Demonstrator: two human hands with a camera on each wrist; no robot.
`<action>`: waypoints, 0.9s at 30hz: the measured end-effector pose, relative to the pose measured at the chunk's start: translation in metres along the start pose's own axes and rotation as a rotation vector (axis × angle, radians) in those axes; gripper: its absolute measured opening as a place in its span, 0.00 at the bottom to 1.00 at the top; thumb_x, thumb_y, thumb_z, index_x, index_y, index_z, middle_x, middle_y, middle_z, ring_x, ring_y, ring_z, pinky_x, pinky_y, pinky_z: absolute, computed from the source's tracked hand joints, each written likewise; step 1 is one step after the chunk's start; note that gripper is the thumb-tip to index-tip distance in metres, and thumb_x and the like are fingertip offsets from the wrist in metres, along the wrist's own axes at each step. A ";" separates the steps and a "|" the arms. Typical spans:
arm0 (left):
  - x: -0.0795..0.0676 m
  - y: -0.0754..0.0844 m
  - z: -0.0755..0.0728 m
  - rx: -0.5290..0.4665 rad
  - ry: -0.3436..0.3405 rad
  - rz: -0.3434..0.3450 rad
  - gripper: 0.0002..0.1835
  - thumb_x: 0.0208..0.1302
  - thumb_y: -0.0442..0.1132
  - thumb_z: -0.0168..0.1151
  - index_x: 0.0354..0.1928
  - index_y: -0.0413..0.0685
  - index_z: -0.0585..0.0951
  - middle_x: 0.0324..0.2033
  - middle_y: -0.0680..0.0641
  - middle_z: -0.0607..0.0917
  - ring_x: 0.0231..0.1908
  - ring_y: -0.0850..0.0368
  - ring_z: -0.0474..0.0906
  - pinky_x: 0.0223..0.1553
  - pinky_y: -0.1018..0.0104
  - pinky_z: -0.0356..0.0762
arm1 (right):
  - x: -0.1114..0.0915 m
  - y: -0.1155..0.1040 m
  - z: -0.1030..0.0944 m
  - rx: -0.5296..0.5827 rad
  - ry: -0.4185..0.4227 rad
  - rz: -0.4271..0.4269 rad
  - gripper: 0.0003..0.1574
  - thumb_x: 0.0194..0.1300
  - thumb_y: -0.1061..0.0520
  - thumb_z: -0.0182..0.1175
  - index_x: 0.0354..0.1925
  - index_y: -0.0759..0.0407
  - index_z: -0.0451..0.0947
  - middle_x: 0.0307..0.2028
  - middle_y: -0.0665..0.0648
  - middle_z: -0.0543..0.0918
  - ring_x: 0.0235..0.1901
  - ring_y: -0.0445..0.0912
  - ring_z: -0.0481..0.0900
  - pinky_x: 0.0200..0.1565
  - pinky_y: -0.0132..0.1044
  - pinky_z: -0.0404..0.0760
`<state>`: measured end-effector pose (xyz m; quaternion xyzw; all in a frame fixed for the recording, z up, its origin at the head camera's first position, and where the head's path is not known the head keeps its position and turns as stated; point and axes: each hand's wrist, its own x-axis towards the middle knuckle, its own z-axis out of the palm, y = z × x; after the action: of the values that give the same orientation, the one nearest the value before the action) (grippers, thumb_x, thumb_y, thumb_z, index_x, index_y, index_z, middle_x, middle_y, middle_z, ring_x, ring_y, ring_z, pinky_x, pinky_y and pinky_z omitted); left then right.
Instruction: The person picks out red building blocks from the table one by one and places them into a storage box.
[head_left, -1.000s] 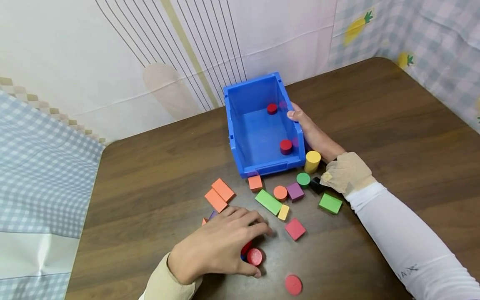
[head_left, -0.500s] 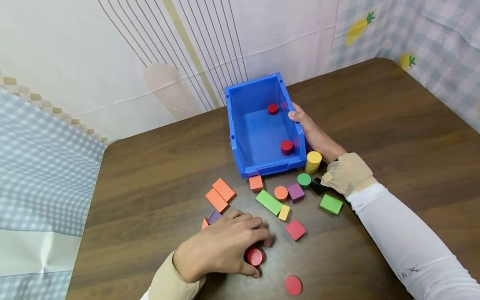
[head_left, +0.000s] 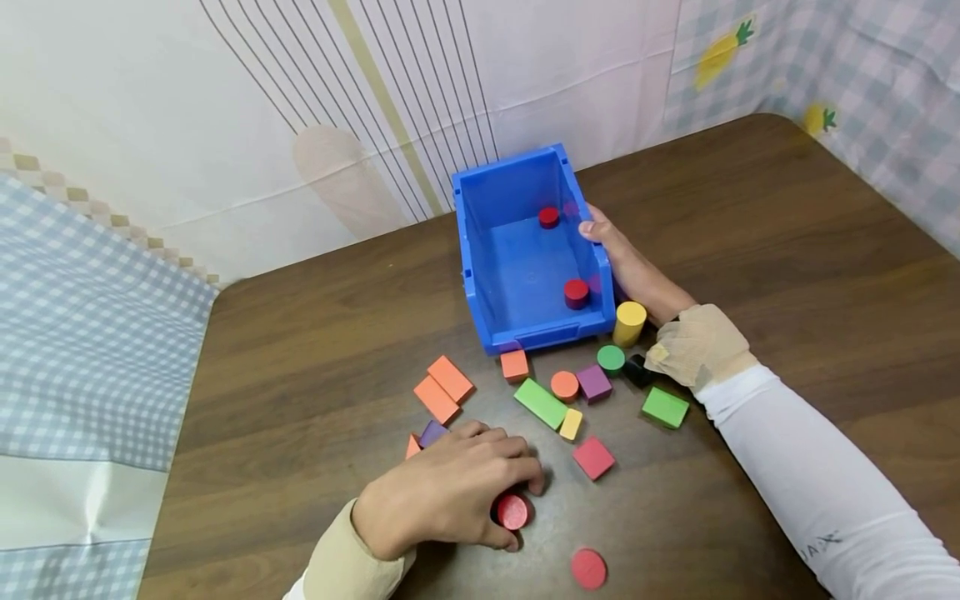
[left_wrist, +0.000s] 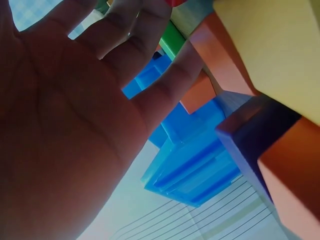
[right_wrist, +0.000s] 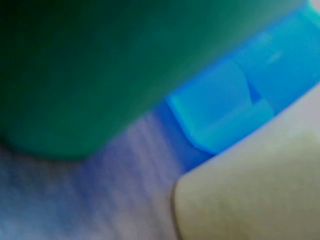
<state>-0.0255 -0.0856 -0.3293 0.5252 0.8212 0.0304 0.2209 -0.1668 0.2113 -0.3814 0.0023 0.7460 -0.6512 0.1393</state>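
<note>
My left hand arches over the near part of the table, thumb and fingers bent around a red round block with a gap showing. In the left wrist view the palm faces the camera with fingers extended; a sliver of red shows at the top edge. My right hand grips the right wall of a blue plastic bin, thumb over the rim, other fingers hidden behind it. Two red round blocks lie inside the bin. In the right wrist view a green block covers much of the picture.
Ahead of the left hand lie orange blocks and a purple block. Green, yellow and purple blocks sit below the bin. A yellow cylinder stands by the right wrist. A red disc lies nearest. Curtains border the table.
The left fingers have curled in a little around the red round block, and more of the purple block shows beside the hand. The right hand keeps its grip on the bin.
</note>
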 end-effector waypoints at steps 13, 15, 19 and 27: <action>0.002 -0.001 0.004 -0.021 0.012 0.023 0.21 0.51 0.52 0.82 0.42 0.67 0.79 0.37 0.68 0.76 0.46 0.69 0.75 0.57 0.63 0.71 | -0.001 0.003 0.000 0.001 -0.012 -0.006 0.51 0.73 0.25 0.38 0.85 0.30 0.35 0.85 0.55 0.45 0.81 0.63 0.50 0.72 0.75 0.55; 0.003 -0.001 0.005 -0.023 0.014 0.027 0.20 0.52 0.51 0.82 0.42 0.66 0.79 0.37 0.68 0.76 0.45 0.70 0.75 0.58 0.63 0.71 | -0.002 0.004 0.000 0.000 -0.011 -0.003 0.50 0.73 0.25 0.38 0.85 0.30 0.35 0.85 0.55 0.45 0.81 0.63 0.50 0.72 0.75 0.55; 0.003 -0.001 0.006 -0.026 0.018 0.029 0.19 0.52 0.48 0.81 0.41 0.66 0.79 0.36 0.69 0.76 0.43 0.72 0.74 0.58 0.64 0.71 | -0.002 0.004 0.001 -0.004 -0.010 0.004 0.51 0.72 0.24 0.38 0.85 0.29 0.35 0.85 0.55 0.45 0.81 0.63 0.50 0.72 0.75 0.55; 0.005 -0.003 0.005 -0.017 0.008 0.028 0.20 0.51 0.47 0.82 0.37 0.68 0.76 0.33 0.69 0.73 0.40 0.73 0.73 0.57 0.64 0.70 | -0.001 0.002 0.001 -0.006 -0.006 -0.004 0.51 0.73 0.25 0.38 0.85 0.32 0.35 0.85 0.56 0.46 0.81 0.63 0.50 0.72 0.75 0.55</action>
<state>-0.0274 -0.0836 -0.3364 0.5348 0.8143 0.0424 0.2216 -0.1656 0.2110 -0.3837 -0.0019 0.7474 -0.6494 0.1402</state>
